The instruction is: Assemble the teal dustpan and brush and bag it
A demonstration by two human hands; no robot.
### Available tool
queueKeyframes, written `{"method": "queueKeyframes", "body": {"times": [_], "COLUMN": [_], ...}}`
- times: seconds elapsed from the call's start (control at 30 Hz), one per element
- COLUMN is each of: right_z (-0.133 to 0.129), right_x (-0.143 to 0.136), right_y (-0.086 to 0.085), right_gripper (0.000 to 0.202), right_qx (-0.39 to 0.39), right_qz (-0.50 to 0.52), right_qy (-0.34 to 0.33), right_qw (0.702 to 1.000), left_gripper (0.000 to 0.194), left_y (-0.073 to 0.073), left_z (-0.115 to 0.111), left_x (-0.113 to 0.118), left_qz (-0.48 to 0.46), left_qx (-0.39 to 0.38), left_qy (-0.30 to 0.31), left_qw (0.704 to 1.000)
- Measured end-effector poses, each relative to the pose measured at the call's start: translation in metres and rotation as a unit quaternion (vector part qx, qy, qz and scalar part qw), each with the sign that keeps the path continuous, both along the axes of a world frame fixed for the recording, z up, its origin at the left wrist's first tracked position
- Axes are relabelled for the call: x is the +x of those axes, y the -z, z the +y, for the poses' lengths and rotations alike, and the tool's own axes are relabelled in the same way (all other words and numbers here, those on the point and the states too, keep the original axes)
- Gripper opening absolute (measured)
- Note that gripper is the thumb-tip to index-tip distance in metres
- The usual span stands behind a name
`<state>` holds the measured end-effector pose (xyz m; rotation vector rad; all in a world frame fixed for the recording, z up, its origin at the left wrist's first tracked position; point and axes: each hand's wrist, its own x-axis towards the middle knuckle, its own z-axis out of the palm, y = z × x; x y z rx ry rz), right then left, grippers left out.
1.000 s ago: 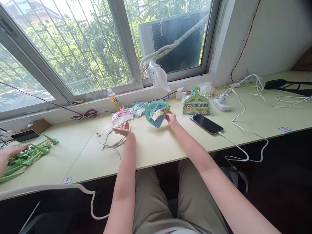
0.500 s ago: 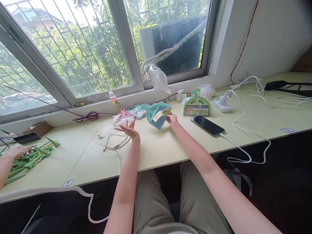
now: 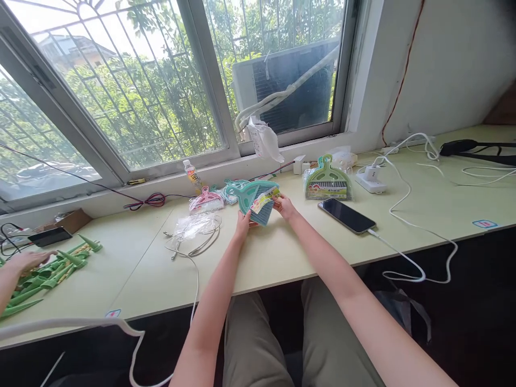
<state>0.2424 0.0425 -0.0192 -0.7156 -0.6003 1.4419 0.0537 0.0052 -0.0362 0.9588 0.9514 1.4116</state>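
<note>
Head view: gripping the teal dustpan-and-brush set point(image 3: 245, 199) from both sides, with the left hand point(image 3: 242, 224) closed on the lower left edge and the right hand point(image 3: 285, 207) pinching the right edge beside the label point(image 3: 264, 201). Just changed from a one-handed hold to a two-handed one, after bringing the left hand in from above the cables. Now supporting the set at two edges, so likely steadier to turn or shift.

Tilted, handle towards the upper left, seemingly just above the table point(image 3: 282, 263). Teal in the pan, grey-blue in the bristles, with a yellow-and-white label slanting across them. Seemingly bare of wrapping, though hard to be sure from here.

Beyond the grip, lying near the left hand: crumpled clear plastic point(image 3: 191, 226) over looped cables point(image 3: 209, 242). Farther back, a pink brush set point(image 3: 206, 201), a wrapped teal set point(image 3: 230, 194) partly hidden behind the held handle, and a bottle point(image 3: 192, 176). To the right, a wrapped green set point(image 3: 327, 180) behind a dark-screened phone point(image 3: 346, 215). At far left, a co-worker's hand point(image 3: 30, 260) over green pieces point(image 3: 52, 271).
</note>
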Motion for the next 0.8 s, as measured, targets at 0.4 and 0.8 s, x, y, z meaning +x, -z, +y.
{"method": "queueKeyframes", "body": {"times": [0.4, 0.8], "right_z": [0.004, -0.019], "right_x": [0.036, -0.012], "right_y": [0.014, 0.004], "right_gripper": [0.029, 0.049], "right_qx": [-0.022, 0.01], "right_qz": [-0.437, -0.842], "right_qy": [0.167, -0.019], "right_qw": [0.884, 0.538], "left_gripper": [0.021, 0.036], "left_y": [-0.022, -0.028], "left_z": [-0.009, -0.017], "left_x": [-0.024, -0.022], "left_qz": [0.143, 0.284], "left_qx": [0.012, 0.029], "left_qy": [-0.365, -0.406], "left_qw": [0.92, 0.868]}}
